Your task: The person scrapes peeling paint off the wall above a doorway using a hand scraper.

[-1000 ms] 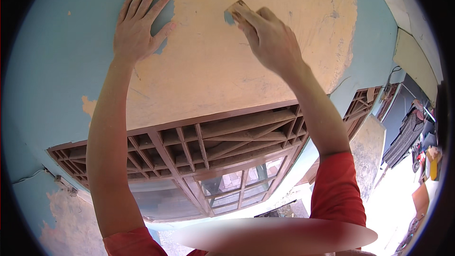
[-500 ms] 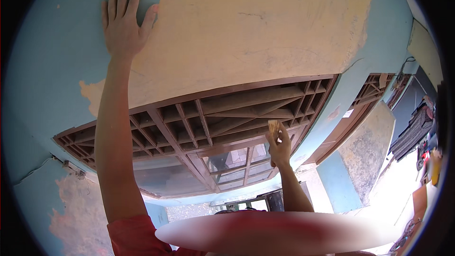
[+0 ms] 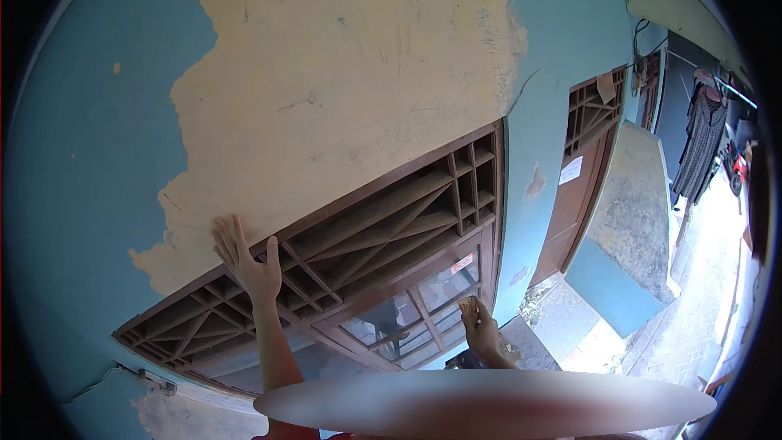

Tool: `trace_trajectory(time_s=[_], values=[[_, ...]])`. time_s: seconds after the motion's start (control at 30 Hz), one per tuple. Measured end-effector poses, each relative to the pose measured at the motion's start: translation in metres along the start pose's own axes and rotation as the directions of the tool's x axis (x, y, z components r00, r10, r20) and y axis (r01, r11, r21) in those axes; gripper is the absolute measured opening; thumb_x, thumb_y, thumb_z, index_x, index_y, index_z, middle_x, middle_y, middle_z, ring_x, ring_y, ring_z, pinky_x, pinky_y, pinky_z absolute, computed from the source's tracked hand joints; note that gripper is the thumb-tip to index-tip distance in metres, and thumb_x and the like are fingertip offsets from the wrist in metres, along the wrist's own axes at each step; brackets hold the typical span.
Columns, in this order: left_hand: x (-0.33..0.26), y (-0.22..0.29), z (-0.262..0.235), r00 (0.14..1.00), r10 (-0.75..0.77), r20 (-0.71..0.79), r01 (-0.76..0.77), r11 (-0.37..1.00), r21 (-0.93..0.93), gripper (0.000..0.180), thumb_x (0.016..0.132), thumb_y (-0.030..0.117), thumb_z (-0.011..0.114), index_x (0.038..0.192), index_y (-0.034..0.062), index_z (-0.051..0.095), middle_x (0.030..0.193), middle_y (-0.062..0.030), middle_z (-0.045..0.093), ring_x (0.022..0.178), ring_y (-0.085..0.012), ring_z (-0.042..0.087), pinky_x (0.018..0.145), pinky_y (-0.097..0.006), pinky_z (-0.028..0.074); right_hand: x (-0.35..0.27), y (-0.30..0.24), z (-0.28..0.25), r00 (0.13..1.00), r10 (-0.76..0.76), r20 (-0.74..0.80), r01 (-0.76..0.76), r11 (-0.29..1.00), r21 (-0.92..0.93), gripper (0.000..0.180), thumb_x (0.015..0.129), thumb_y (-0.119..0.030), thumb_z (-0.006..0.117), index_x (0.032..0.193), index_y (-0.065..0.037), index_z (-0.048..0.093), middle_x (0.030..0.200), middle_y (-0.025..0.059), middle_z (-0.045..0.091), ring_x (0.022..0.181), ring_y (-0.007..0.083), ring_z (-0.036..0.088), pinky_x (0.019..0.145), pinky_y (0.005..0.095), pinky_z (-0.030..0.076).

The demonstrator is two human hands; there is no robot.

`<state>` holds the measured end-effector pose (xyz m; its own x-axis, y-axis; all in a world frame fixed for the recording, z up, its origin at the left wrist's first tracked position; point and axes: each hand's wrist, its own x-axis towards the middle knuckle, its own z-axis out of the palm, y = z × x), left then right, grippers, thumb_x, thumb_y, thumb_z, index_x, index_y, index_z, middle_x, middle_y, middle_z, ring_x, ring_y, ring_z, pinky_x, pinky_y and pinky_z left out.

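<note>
My left hand (image 3: 252, 267) is raised with its fingers spread, its fingertips over the lower edge of a bare yellowish patch (image 3: 342, 73) on the blue wall (image 3: 106, 163). Its palm is in front of the brown wooden frame above the window. Lower and to the right, my right hand (image 3: 484, 336) is closed round a small flat tan piece (image 3: 467, 305) that sticks up past the fingers. The rest of that piece is hidden in the grip, and I cannot tell its kind. This hand is away from the wall, in front of the window panes (image 3: 407, 318).
A brown slatted vent (image 3: 391, 220) runs above the window. To the right are a brown door (image 3: 577, 204), a slanted grey panel (image 3: 631, 195), hanging clothes (image 3: 702, 138) and a bright paved walkway (image 3: 688, 301). A pale blurred oval covers the bottom of the view.
My left hand has come down from high on the blue wall to the top of the window frame. My right hand is lower, still gripping the tan piece. The view has turned right.
</note>
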<state>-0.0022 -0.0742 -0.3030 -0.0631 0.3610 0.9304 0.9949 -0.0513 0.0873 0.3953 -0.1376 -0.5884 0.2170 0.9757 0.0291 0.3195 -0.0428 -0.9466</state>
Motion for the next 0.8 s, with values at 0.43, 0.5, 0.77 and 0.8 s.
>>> trace_trajectory(time_s=[0.43, 0.5, 0.77, 0.8], values=[[0.011, -0.008, 0.003, 0.967, -0.254, 0.02, 0.252, 0.965, 0.068, 0.103, 0.091, 0.057, 0.07, 0.166, 0.0155, 0.013, 0.171, -0.0238, 0.001, 0.156, -0.0481, 0.002, 0.125, -0.059, 0.007, -0.024, 0.063, 0.014, 0.995, -0.035, 0.091, 0.039, 0.998, -0.044, 0.071, 0.096, -0.027, 0.066, 0.156, -0.002, 0.036, 0.111, 0.0347, 0.069, 0.101, 0.0508, 0.068, 0.086, 0.0539, 0.054], [0.007, -0.002, 0.009, 0.968, -0.251, 0.024, 0.246, 0.961, 0.123, 0.104, 0.091, 0.059, 0.069, 0.166, 0.0152, 0.012, 0.171, -0.0251, 0.0, 0.156, -0.0493, 0.001, 0.125, -0.059, 0.007, -0.019, 0.065, 0.013, 0.996, -0.002, 0.086, 0.002, 1.0, 0.0, 0.069, 0.097, -0.026, 0.065, 0.155, 0.0, 0.037, 0.109, 0.0343, 0.069, 0.102, 0.0501, 0.068, 0.084, 0.0516, 0.055], [-0.003, -0.007, 0.007, 0.974, -0.183, 0.136, 0.155, 0.969, 0.19, 0.108, 0.09, 0.066, 0.067, 0.166, 0.0144, 0.011, 0.17, -0.0281, -0.001, 0.155, -0.0513, 0.001, 0.125, -0.06, 0.01, -0.009, 0.084, 0.02, 0.997, 0.022, 0.07, -0.018, 0.999, -0.048, 0.064, 0.097, -0.028, 0.069, 0.15, 0.0, 0.046, 0.078, 0.0151, 0.065, 0.069, 0.0292, 0.064, 0.064, 0.0438, 0.049], [-0.001, -0.004, 0.007, 0.974, -0.178, 0.139, 0.152, 0.971, 0.182, 0.108, 0.089, 0.067, 0.067, 0.166, 0.0151, 0.011, 0.17, -0.0277, -0.001, 0.155, -0.0511, 0.001, 0.125, -0.06, 0.01, -0.009, 0.086, 0.02, 0.998, 0.01, 0.068, -0.007, 0.999, -0.044, 0.064, 0.097, -0.028, 0.069, 0.15, 0.0, 0.046, 0.078, 0.0149, 0.064, 0.069, 0.0289, 0.064, 0.064, 0.0436, 0.049]])
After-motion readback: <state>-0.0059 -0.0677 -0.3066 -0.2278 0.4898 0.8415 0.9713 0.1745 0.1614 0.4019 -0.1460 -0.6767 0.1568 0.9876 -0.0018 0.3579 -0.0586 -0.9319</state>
